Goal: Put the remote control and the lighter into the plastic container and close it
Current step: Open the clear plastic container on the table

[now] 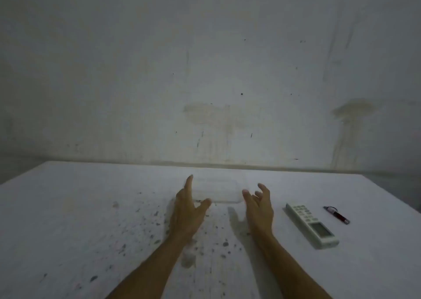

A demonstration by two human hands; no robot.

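Note:
A clear plastic container (217, 190) with its lid on sits on the white table, faint against the surface. My left hand (189, 209) is open at its left end, fingers stretched along the side. My right hand (258, 205) is open at its right end, fingers curled and apart. Whether either hand touches the container I cannot tell. A white remote control (311, 225) with a small screen lies to the right of my right hand. Farther right lies a slim dark red lighter (337, 215).
The white table (79, 219) is speckled with dark stains near the middle and front. A stained grey wall (205, 82) rises right behind the table's far edge. The table's left and right corners slope away at the sides.

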